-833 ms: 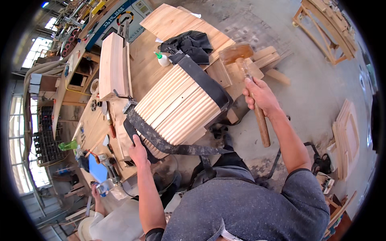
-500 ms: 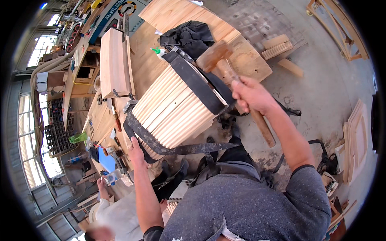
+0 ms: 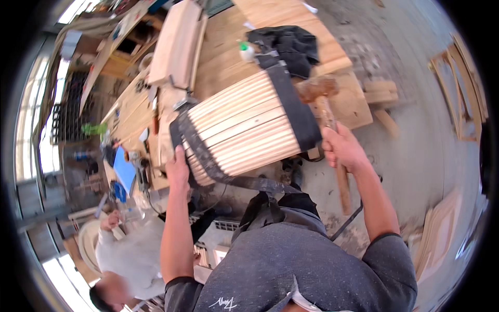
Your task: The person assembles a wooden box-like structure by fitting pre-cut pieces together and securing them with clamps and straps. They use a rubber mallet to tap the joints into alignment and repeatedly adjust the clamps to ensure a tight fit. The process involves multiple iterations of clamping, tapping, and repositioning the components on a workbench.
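A barrel-like bundle of pale wooden slats [image 3: 244, 122] lies across the bench in front of me, wrapped near each end by a black strap [image 3: 294, 106]. My left hand [image 3: 178, 170] grips its left end beside the dusty strap [image 3: 200, 151], the thumb on the near side and the other fingers mostly hidden. In my right hand [image 3: 344, 148] is a wooden mallet [image 3: 326, 112], held by the middle of its handle. The worn mallet head is raised just off the bundle's right end. A metal clamp [image 3: 185, 102] sits at the bundle's far left corner.
Behind the bundle, the wooden bench [image 3: 223, 62] carries a dark cloth [image 3: 286, 47], a green-capped bottle [image 3: 246, 51] and a long timber block [image 3: 175, 44]. A power tool [image 3: 140, 169] rests at left. A co-worker [image 3: 132, 249] is at lower left. Wood offcuts [image 3: 382, 93] lie at right.
My view has turned, shifting the bench and bundle within it. The mallet head has moved from over the right-end strap to just beyond it. My left hand stays at the left end.
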A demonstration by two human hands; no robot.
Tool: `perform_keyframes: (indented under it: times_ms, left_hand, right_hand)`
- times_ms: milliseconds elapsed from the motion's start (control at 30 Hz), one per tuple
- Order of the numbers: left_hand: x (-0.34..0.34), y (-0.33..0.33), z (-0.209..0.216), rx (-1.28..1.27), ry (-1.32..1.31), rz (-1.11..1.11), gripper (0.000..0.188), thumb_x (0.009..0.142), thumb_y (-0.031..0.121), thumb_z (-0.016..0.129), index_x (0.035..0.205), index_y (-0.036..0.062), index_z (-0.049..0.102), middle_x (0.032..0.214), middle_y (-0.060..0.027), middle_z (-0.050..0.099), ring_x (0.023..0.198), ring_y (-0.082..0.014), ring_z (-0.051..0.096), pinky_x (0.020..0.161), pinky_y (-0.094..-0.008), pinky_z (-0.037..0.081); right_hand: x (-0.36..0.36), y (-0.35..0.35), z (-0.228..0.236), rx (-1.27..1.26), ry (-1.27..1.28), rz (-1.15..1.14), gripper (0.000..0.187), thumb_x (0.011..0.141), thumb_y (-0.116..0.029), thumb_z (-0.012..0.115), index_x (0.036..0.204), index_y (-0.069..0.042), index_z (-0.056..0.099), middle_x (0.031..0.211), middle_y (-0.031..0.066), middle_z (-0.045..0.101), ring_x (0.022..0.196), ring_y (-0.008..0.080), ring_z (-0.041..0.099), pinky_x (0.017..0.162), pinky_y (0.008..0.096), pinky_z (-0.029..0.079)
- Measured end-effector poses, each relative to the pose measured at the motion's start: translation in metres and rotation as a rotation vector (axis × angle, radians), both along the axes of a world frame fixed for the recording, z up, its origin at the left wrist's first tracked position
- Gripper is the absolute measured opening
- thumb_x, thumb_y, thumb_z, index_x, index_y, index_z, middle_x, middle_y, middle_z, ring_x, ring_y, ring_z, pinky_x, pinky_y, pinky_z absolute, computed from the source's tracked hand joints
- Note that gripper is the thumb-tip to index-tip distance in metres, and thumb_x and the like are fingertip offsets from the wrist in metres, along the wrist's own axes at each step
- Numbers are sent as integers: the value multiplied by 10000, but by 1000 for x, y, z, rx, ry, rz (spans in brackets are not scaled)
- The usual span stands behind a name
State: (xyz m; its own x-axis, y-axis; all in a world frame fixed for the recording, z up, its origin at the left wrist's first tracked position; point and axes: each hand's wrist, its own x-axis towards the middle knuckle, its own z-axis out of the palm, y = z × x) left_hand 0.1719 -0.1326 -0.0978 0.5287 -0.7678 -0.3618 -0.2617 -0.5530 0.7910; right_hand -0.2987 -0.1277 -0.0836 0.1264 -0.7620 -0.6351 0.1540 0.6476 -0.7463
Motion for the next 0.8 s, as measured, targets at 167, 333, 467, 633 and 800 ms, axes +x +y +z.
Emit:
perform_keyframes:
  times_ms: [167,333,467,633,800]
  left_hand:
    - [-5,-5,-5,-38,-93,-40,535,1023,405,597,1029,-121,689,908,-100,691,853,-171,578,782,-372,487]
    - [-13,1,2,-68,39,0,499,1047,351,574,1097,-128,703,952,-109,724,844,-160,625,778,-339,513]
    - [7,0,-21,-146,178,-28,503,1046,344,576,1170,-134,673,1041,-129,721,916,-173,634,828,-328,507]
    - [1,8,18,-97,424,18,440,1057,310,585,1264,-77,616,1126,-121,709,984,-176,665,877,-313,540]
    - [41,18,-21,-166,819,-99,330,1029,281,643,1217,10,661,1074,-47,719,917,-114,677,809,-284,569]
  right_hand:
    - [3,11,-6,64,55,-140,180,1049,-285,567,990,-125,511,729,-31,513,518,53,465,432,238,408]
    - [-44,-36,-81,92,-12,-358,173,1020,-229,602,934,-100,524,727,11,546,538,119,525,470,275,466]
    - [-37,-58,-130,57,-86,-532,125,1000,-177,600,984,-70,537,767,44,566,596,178,577,524,320,522]
    - [-28,-28,-160,-25,417,-265,150,959,-139,576,1080,-51,564,811,75,599,715,211,634,595,376,554]
    - [-37,0,-158,-83,931,-59,255,972,-267,549,1056,-47,644,867,49,663,735,143,614,624,310,499]
